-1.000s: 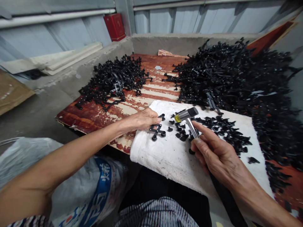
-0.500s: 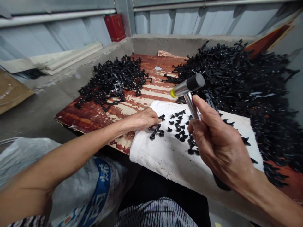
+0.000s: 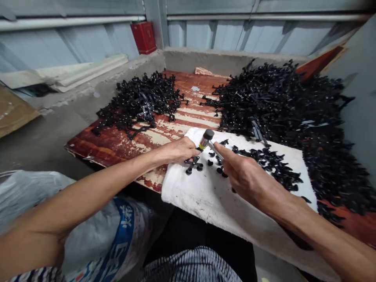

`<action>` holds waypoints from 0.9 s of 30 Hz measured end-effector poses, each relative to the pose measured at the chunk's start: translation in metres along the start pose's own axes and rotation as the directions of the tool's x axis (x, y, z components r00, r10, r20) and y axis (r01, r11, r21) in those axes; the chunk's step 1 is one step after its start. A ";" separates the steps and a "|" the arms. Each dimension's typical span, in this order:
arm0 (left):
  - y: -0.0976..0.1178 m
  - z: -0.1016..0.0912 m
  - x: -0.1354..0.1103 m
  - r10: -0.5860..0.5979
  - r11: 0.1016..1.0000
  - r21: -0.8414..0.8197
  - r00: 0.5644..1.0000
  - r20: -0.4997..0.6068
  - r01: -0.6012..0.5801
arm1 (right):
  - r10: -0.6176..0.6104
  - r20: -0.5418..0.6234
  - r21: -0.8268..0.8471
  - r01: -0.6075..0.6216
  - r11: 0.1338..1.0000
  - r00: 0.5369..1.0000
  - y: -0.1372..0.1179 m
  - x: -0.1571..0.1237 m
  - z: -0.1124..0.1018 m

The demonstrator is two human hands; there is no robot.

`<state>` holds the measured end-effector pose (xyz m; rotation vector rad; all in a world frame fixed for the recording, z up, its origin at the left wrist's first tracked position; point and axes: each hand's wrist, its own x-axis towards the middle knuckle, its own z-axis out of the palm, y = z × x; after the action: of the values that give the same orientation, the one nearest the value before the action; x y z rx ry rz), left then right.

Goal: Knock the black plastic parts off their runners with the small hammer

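Observation:
My right hand [image 3: 243,168] is wrapped round the metal handle of a small mallet [image 3: 207,137], which has a black face on top and a yellow one below. The yellow face is down at a black linked part [image 3: 192,164] with round knobs, lying on a white cloth [image 3: 190,192]. Whether it touches the part I cannot tell. My left hand [image 3: 183,150] is closed on the far end of that part, its fingertips just left of the mallet head. Several small black knob pieces [image 3: 272,158] are scattered on the cloth, some partly hidden by my right hand.
A pile of black linked parts [image 3: 147,94] is at the left of the worn red board [image 3: 188,102]. A larger black heap [image 3: 282,94] fills the right side. A red box [image 3: 143,37] stands in the back corner. White plastic bags [image 3: 96,231] are low at left.
The mallet has swung down and left from above the cloth to the black linked part. My left hand has stayed almost in place, and the view has shifted slightly.

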<state>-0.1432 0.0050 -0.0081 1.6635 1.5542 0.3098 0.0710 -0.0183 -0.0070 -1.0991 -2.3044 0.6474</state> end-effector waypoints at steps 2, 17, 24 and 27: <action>-0.001 -0.001 -0.004 0.043 0.999 -0.020 0.999 0.023 -0.043 | 0.039 -0.028 0.008 -0.038 0.999 0.999 -0.001 0.002 -0.003; 0.003 0.021 -0.052 0.088 0.988 -0.102 0.963 -0.254 -0.118 | 0.463 0.060 0.660 -0.383 0.646 0.884 -0.006 -0.012 0.008; 0.028 0.035 -0.053 -0.057 0.884 -0.467 0.998 -0.037 0.034 | 0.390 0.119 0.587 -0.381 0.714 0.913 -0.019 -0.026 0.014; 0.031 0.030 -0.055 -0.129 0.879 -0.461 0.991 0.017 0.122 | 0.323 0.110 0.370 -0.341 0.864 0.940 -0.014 -0.031 0.008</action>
<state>-0.1120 -0.0544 0.0133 1.1844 1.4499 0.5752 0.0747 -0.0524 -0.0121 -1.3022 -1.9139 1.2107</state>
